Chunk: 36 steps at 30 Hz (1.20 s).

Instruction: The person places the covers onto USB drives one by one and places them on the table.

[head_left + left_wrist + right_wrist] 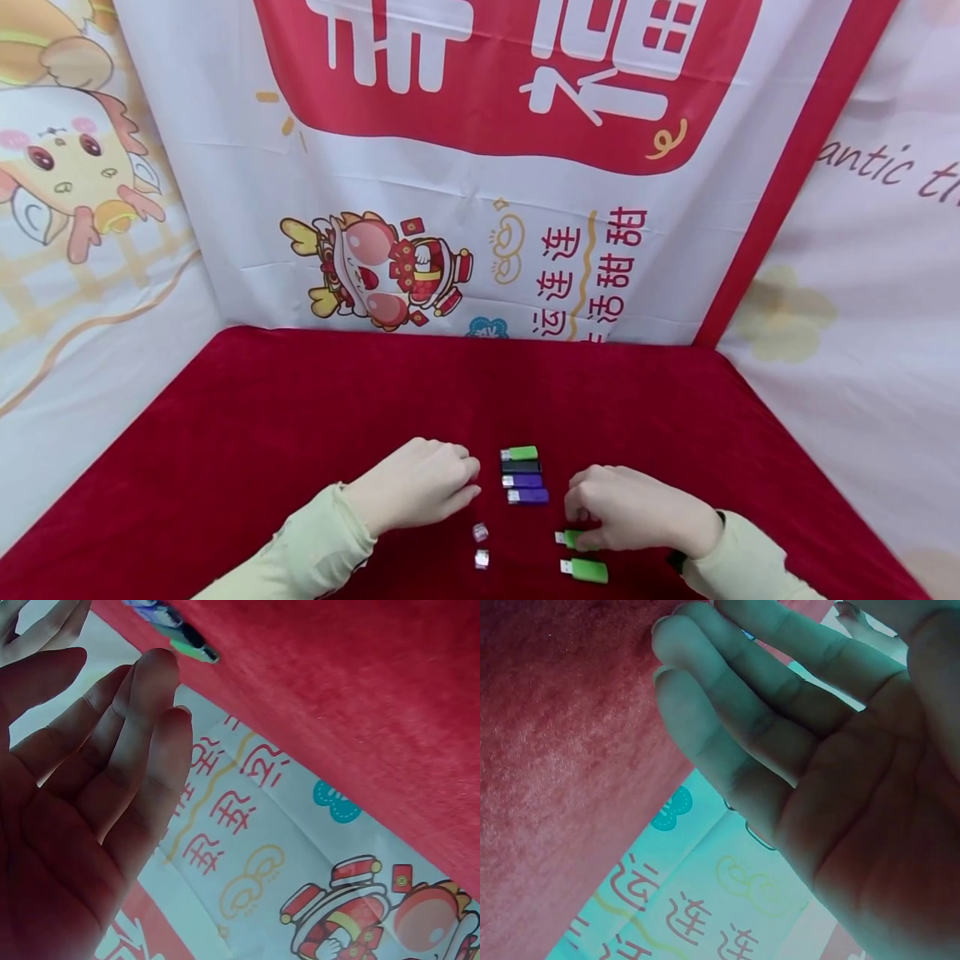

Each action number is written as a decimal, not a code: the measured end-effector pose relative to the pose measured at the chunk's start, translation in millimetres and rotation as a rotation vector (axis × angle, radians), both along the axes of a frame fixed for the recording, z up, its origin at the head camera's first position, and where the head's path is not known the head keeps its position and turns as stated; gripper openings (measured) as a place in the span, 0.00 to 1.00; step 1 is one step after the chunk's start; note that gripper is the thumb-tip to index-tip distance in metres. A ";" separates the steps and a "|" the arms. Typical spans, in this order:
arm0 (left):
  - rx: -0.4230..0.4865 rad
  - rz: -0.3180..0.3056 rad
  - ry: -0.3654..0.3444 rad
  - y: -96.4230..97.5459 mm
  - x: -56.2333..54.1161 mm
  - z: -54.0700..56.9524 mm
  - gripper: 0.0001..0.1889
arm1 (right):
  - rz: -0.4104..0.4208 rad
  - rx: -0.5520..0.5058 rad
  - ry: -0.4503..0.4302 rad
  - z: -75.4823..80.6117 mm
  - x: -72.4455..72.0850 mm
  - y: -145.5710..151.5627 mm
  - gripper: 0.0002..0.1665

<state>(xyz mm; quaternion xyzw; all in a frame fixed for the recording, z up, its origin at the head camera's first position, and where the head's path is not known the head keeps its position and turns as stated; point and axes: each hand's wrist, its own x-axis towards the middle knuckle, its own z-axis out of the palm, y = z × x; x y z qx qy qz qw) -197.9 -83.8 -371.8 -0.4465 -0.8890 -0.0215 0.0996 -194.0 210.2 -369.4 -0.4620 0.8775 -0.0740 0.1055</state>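
In the head view a short row of USB sticks lies between the hands: a green USB stick [522, 453] farthest away, then a black USB stick [521, 467] and two purple USB sticks [529, 496]. My left hand [423, 483] is held left of this row, fingers loosely bent, nothing in its palm. Below it are two small clear caps [482, 559]. My right hand [630, 508] is at a second green USB stick [572, 538], thumb overlapping its body; whether it pinches the stick I cannot tell. Nearer lies a third green USB stick [588, 571], metal plug pointing left.
A dark red cloth [337, 392] covers the table. Behind it hangs a white printed banner [420, 183] with red characters, and printed curtains [847, 333] flank both sides. In the left wrist view the row of sticks [184, 634] shows beyond the fingertips.
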 end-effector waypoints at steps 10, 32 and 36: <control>0.003 -0.002 0.038 -5.8 5.4 -2.5 0.10 | 0.032 -0.004 0.010 -1.0 -1.0 -4.6 0.14; -0.013 -0.002 0.012 -3.7 8.5 2.9 0.10 | 0.007 0.034 0.030 1.0 -5.5 -16.1 0.31; -0.022 0.001 -0.004 -3.6 8.9 1.5 0.10 | -0.009 -0.005 0.015 6.3 -7.5 -14.9 0.23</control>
